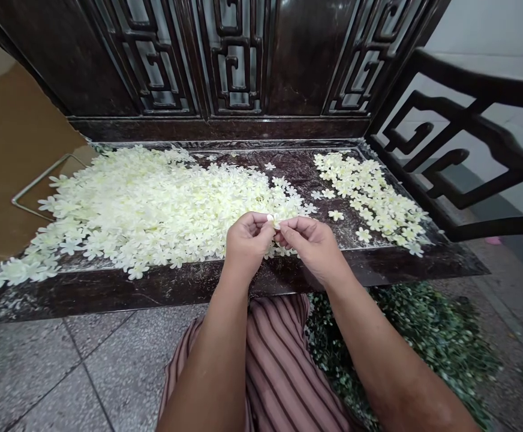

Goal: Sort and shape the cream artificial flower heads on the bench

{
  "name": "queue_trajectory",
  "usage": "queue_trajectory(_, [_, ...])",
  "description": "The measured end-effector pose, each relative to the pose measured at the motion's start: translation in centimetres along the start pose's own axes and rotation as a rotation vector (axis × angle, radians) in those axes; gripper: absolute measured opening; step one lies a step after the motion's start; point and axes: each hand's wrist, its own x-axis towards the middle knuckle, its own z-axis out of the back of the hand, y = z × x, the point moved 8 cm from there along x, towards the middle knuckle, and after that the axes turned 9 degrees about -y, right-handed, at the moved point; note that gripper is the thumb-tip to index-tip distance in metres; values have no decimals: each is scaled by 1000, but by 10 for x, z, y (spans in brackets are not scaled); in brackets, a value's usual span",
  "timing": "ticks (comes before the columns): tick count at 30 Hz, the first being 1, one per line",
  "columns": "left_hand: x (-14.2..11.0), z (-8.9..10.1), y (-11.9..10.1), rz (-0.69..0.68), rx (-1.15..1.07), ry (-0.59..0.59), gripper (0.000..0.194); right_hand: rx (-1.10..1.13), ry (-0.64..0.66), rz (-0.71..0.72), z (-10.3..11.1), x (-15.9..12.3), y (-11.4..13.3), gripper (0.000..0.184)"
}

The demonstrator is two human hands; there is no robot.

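A small white artificial flower (pixel 273 221) is pinched between the fingertips of both hands, above the front part of the dark wooden bench seat (pixel 288 273). My left hand (pixel 249 240) is closed on one side of it, and my right hand (pixel 309 243) grips the other side; the fingers partly cover the flower. Behind and to the left of my hands spreads a large heap of loose white flowers (pixel 153 204). Off to the right lies a smaller, thinner spread of cream-white flowers (pixel 373 201). One single flower (pixel 336 215) rests between the two groups.
A carved lattice backrest (pixel 237 66) rises behind the seat, with a carved armrest (pixel 463 132) at the right. Brown cardboard (pixel 14 150) and a bent metal frame (pixel 39 183) stand at the left. Green artificial foliage (pixel 414 348) lies on the floor beside my legs.
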Motion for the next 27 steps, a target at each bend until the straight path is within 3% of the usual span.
queue_trajectory(9, [-2,-6,1,8,38,26,9,-3,-2,-64,3,1,-4,28])
queue_trajectory(21, [-6,-11,-1,-86,110,138,5,-49,-47,-102,6,3,-11,27])
queue_trajectory(27, [-3,-5,-3,-62,18,95,7,-53,-34,-44,12,3,-6,17])
